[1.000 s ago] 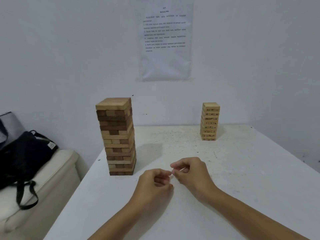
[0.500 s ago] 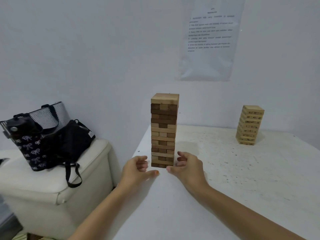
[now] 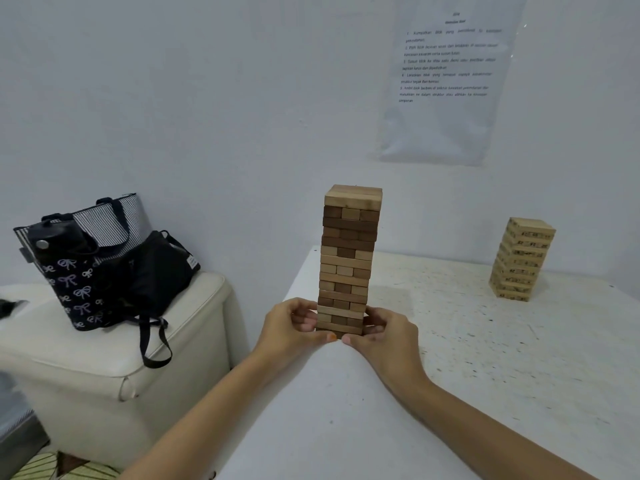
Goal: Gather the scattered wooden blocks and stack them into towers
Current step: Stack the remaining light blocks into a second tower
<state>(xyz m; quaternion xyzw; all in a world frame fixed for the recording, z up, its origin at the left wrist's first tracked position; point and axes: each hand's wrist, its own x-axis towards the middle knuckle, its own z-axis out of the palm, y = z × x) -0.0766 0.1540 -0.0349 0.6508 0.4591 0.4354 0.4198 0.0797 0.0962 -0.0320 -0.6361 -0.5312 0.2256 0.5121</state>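
A tall tower of light and dark wooden blocks stands upright near the left edge of the white table. My left hand grips its base from the left, and my right hand grips the base from the right, thumbs meeting in front of the bottom layer. A shorter tower of pale printed blocks stands at the back right of the table, apart from both hands.
A cream cushioned seat stands left of the table with dark bags on it. A printed sheet hangs on the wall behind. The table's left edge runs just beside the tall tower.
Both hands moved forward from the table middle and closed around the base of the tall tower. The view turned left, so the tower now sits in the centre.
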